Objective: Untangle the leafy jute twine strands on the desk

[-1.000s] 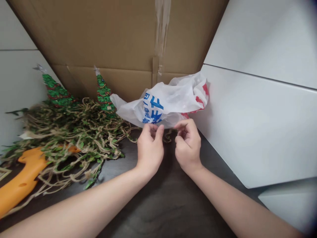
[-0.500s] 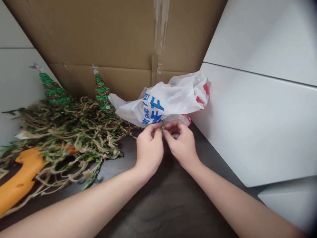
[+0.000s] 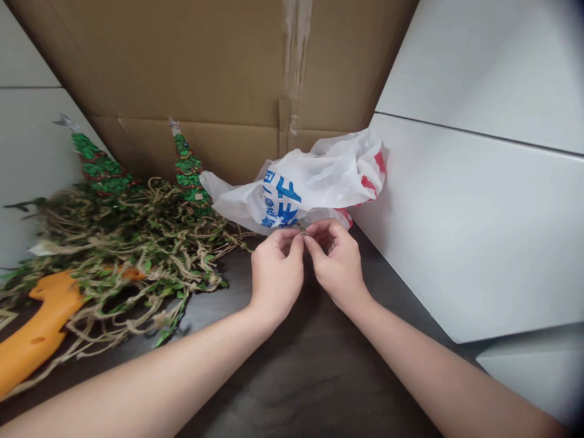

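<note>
Fingertip to fingertip, my left hand and my right hand pinch a short bit of brownish twine between them. Most of the twine is hidden by my fingers. Just beyond my hands lies a crumpled white plastic bag with blue lettering and red patches. To the left is a tangled heap of jute twine with green leaves; a strand of it runs toward my left hand. An orange plastic tool handle lies at the heap's near left side.
Two small green tinsel Christmas trees stand at the back of the heap. A large taped cardboard box rises behind. White panels border the right side of the dark tabletop.
My fingertips have drawn closer together on the twine, and my thumbs have shifted slightly up. The bag, heap and trees stay where they were.
</note>
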Demonstrator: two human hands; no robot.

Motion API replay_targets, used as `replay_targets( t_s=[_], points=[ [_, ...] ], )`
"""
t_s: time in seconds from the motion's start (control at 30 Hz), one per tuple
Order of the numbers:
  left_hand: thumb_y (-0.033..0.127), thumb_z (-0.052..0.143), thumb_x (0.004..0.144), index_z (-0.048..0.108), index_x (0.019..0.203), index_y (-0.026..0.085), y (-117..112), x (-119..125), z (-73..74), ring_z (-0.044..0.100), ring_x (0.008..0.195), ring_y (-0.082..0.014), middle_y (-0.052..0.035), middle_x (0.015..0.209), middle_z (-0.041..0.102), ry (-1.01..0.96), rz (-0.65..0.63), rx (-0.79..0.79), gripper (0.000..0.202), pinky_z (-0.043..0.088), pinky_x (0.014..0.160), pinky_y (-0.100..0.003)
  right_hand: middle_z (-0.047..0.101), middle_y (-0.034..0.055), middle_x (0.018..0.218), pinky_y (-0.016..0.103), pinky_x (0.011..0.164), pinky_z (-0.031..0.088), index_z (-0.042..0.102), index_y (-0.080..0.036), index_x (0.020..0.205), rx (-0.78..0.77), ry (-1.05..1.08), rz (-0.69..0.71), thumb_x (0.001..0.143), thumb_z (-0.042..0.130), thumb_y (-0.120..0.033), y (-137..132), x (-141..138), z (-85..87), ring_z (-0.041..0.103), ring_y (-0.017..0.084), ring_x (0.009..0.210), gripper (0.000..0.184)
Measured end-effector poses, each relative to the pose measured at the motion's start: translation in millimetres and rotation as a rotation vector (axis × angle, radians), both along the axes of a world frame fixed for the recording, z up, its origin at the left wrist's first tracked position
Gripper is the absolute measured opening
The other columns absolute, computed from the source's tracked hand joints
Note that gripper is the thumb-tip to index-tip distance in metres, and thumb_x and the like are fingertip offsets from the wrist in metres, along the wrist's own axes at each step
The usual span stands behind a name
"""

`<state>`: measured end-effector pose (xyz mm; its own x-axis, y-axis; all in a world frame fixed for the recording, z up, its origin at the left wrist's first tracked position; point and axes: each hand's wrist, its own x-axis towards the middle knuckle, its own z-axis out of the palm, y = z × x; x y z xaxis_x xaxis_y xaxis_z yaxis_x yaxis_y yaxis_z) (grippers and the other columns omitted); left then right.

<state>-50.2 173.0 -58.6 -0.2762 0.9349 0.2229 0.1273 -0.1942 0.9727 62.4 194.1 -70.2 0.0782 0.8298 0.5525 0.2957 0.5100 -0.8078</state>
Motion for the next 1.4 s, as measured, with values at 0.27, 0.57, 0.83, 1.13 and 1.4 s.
replay_targets(
  t_s=[0.27, 0.57, 0.83, 1.13, 1.4],
  points=[
    [0.025, 0.064, 0.096, 0.073, 0.097, 0.018, 0.4, -1.6, -1.9, 0.075, 0.089, -0.0227, -0.0080, 0.097, 0.080, 0.084, 0.058, -0.029, 0.012, 0.056, 0.082, -0.035, 0.070, 0.0045, 0.087, 0.035, 0.076, 0.057, 0.066, -0.021, 0.087, 0.067, -0.152, -0.040, 0.088, 0.065, -0.013, -5.7, -1.5, 4.5, 0.068, 0.020, 0.080, 0.007],
    [0.024, 0.065, 0.095, 0.074, 0.096, 0.018, 0.2, -1.3, -0.7, 0.075, 0.088, -0.0220, -0.0072, 0.095, 0.080, 0.107, 0.070, -0.035, 0.011, 0.056, 0.081, -0.033, 0.072, 0.0047, 0.087, 0.036, 0.077, 0.058, 0.070, -0.020, 0.087, 0.136, -0.253, -0.104, 0.089, 0.066, -0.012, -7.6, -2.5, 5.2, 0.069, 0.020, 0.080, 0.009],
    [0.024, 0.065, 0.095, 0.073, 0.095, 0.018, 0.7, -3.0, -2.3, 0.076, 0.089, -0.0227, -0.0084, 0.096, 0.081, 0.125, 0.075, -0.021, 0.010, 0.056, 0.082, -0.034, 0.074, 0.0060, 0.091, 0.040, 0.081, 0.058, 0.071, -0.021, 0.092, 0.116, -0.316, -0.107, 0.094, 0.064, -0.016, -7.4, 0.3, 0.5, 0.071, 0.024, 0.087, 0.009],
    [0.023, 0.061, 0.097, 0.073, 0.097, 0.018, 0.3, -1.8, -3.3, 0.075, 0.089, -0.0231, -0.0095, 0.098, 0.080, 0.135, 0.031, -0.027, 0.013, 0.055, 0.082, -0.035, 0.066, 0.0082, 0.095, 0.043, 0.081, 0.049, 0.056, -0.022, 0.090, 0.042, -0.393, -0.073, 0.093, 0.053, -0.014, -6.0, 0.6, 1.6, 0.064, 0.027, 0.090, 0.009],
    [0.025, 0.063, 0.094, 0.071, 0.093, 0.018, 3.5, -1.9, -5.1, 0.073, 0.085, -0.0223, -0.0090, 0.094, 0.078, 0.017, 0.028, -0.045, 0.010, 0.054, 0.079, -0.033, 0.065, 0.0041, 0.092, 0.038, 0.081, 0.052, 0.052, -0.024, 0.090, 0.018, -0.293, 0.006, 0.090, 0.053, -0.013, -1.0, 1.7, 1.9, 0.064, 0.022, 0.087, 0.011]
  ],
)
